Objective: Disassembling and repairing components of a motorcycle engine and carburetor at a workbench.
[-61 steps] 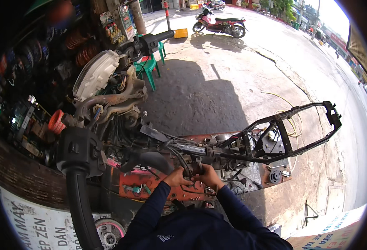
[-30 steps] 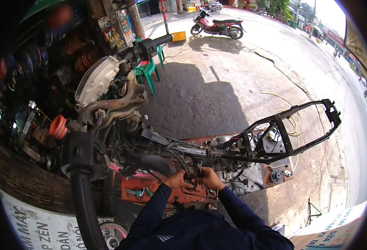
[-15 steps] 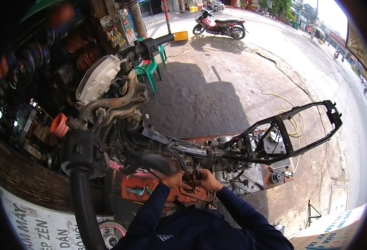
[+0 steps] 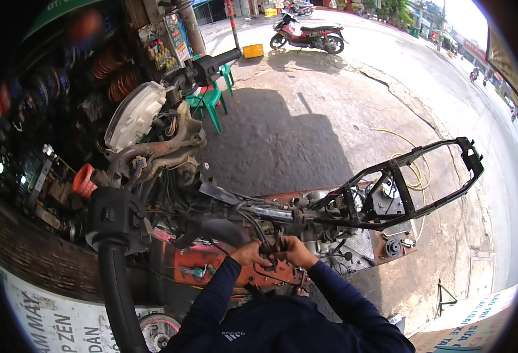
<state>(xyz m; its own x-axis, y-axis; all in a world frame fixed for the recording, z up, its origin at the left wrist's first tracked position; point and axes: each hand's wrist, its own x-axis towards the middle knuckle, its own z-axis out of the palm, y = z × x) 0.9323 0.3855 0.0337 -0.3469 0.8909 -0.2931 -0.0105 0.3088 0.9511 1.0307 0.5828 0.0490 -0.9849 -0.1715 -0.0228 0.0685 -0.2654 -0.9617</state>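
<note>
A stripped motorcycle frame [image 4: 382, 223] stretches across in front of me, with its bare handlebar [image 4: 118, 276] on the left. Close to its middle, my left hand [image 4: 249, 255] is closed around a black cable [image 4: 258, 230] that runs down from the frame. My right hand [image 4: 295, 253] sits just beside it, thumb and fingers pinched on a small dark piece at the cable's lower end. The fingers hide most of that piece, so its kind cannot be made out. A thin bent metal rod [image 4: 271, 279] shows right below the hands.
Under the frame lies an orange-red lift platform [image 4: 212, 259], bearing a round dark part [image 4: 392, 247] at its right. Green plastic stools [image 4: 211, 101], a yellow crate [image 4: 252, 51] and a parked red scooter [image 4: 307, 34] stand beyond. A yellow hose [image 4: 415, 176] curls on the ground.
My right hand has shifted slightly, its fingers a little more raised over the dark piece. The left hand keeps its grip on the cable. The view has tilted a little.
</note>
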